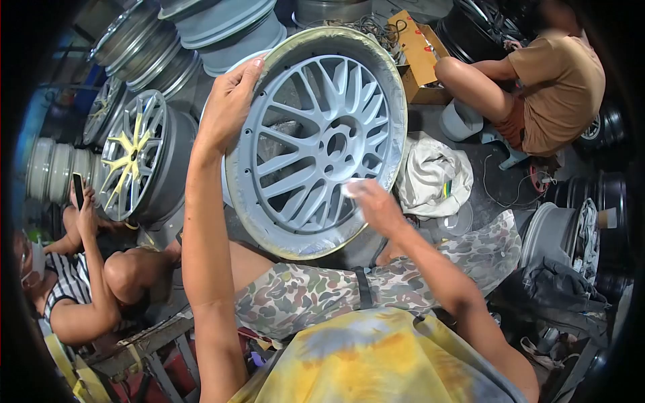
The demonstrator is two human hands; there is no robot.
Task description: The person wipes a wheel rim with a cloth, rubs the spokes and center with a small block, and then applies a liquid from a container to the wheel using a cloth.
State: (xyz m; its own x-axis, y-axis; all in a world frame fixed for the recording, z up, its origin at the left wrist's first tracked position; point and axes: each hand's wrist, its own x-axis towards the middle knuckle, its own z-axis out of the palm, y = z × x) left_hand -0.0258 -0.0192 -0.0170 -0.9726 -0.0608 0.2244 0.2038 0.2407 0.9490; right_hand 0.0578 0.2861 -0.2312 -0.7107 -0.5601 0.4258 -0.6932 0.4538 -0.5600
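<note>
Stacked rims behind; left hand (pixel 228 104) grips wheel (pixel 316 141), right hand (pixel 377 207) blurred (contents unclear).

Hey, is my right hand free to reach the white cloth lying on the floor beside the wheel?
Probably yes. The right hand rests at the lower spokes of the grey wheel, holding a small pale piece, and the white cloth lies just beyond the rim with nothing between. The left hand grips the rim's top.
</note>
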